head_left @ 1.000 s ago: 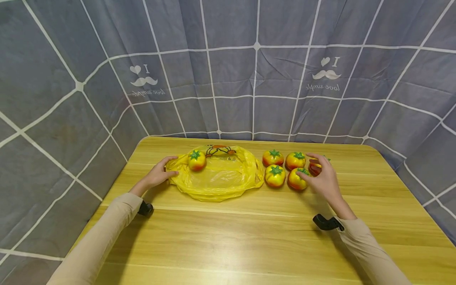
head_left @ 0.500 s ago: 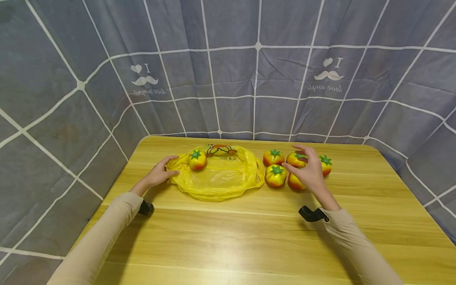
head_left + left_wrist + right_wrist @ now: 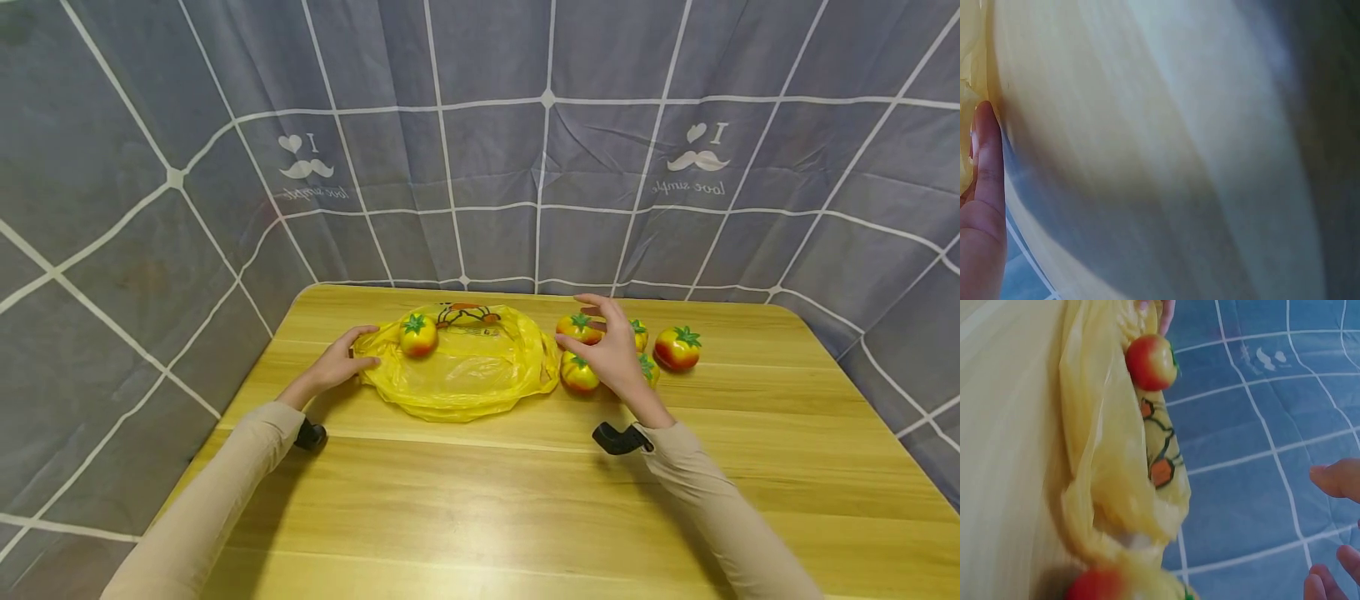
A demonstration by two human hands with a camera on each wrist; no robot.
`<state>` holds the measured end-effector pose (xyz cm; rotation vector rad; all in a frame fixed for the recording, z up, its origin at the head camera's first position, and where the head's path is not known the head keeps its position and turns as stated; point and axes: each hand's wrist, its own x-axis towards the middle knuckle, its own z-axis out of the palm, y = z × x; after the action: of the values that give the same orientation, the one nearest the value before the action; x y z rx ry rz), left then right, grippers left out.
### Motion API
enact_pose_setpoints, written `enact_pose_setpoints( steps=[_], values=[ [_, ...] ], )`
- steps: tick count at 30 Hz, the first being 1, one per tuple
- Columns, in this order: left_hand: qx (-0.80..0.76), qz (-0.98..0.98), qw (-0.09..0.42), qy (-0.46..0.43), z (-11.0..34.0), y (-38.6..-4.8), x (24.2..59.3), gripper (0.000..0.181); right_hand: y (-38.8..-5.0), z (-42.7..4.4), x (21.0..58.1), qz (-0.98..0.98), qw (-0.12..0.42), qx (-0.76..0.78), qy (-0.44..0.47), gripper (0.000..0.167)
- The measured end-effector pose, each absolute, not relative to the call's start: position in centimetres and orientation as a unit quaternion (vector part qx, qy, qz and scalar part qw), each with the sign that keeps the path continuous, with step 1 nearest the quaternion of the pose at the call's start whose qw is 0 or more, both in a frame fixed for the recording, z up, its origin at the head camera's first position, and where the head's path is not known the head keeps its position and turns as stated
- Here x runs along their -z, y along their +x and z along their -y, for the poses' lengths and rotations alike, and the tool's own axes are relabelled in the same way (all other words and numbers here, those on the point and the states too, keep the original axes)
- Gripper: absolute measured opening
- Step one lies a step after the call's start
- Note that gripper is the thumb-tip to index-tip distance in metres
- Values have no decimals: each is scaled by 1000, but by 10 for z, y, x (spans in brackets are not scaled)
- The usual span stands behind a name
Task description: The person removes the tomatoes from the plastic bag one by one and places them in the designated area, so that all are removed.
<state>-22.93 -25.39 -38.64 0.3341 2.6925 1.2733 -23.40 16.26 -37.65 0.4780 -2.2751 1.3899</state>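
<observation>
A yellow plastic bag [image 3: 465, 379] lies spread on the table, with a printed drawing at its far side. One yellow-red tomato with green leaves [image 3: 417, 335] sits on its left part. My left hand [image 3: 333, 365] holds the bag's left edge between thumb and fingers; the left wrist view shows one digit against the yellow film. My right hand [image 3: 611, 350] is over the tomato group right of the bag, thumb and fingers curved apart, nothing gripped. Its fingertips are close to the back left tomato [image 3: 573, 328]. The front left tomato [image 3: 579, 375] lies below its thumb.
Two more tomatoes are partly hidden behind the right hand, and another tomato [image 3: 677, 348] stands apart at the right end. Wood-grained table [image 3: 465, 508] extends toward me. A grey checked curtain [image 3: 495, 167] hangs behind and at the sides.
My right hand has moved left across the tomatoes, from the rightmost one to the left pair, uncovering the rightmost. The left hand, bag and tomato on it stay put.
</observation>
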Motion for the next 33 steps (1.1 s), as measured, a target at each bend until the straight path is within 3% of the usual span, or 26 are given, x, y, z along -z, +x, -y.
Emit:
enact_pose_setpoints(
  steps=[10,33],
  values=[
    [-428,-894,68,117,271,-253,421,63,-239,-123,372,812,170,-527,184,61],
    [-444,-883,36,146,278,-251,418,65,-247,-40,382,797,126,-544,230,60]
  ],
)
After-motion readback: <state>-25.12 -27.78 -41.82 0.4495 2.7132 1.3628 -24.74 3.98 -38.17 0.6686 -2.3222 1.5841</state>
